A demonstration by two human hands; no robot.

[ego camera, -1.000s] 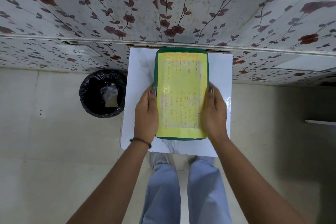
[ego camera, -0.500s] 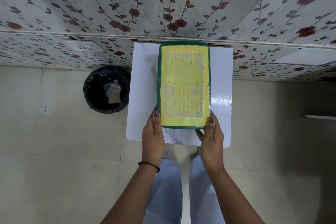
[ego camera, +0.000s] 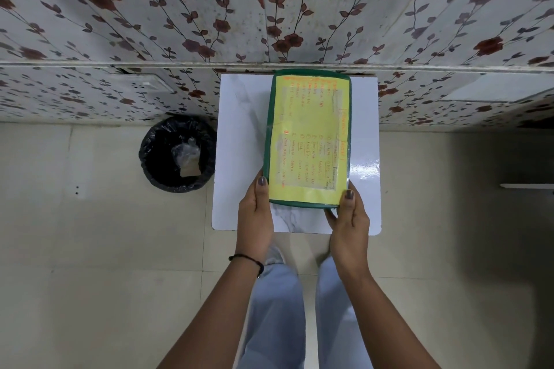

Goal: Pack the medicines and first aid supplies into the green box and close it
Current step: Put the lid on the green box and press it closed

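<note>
lying closed on the desk [ego camera: 239,159], one green box [ego camera: 308,138] runs twelve to six o'clock; left hand [ego camera: 254,219] and right hand [ego camera: 349,225] grip its six-o'clock corners.

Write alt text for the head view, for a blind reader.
The left hand and right hand hold the near corners of a closed, yellow-labelled green box on a white table; a black bin stands beside it.
</note>
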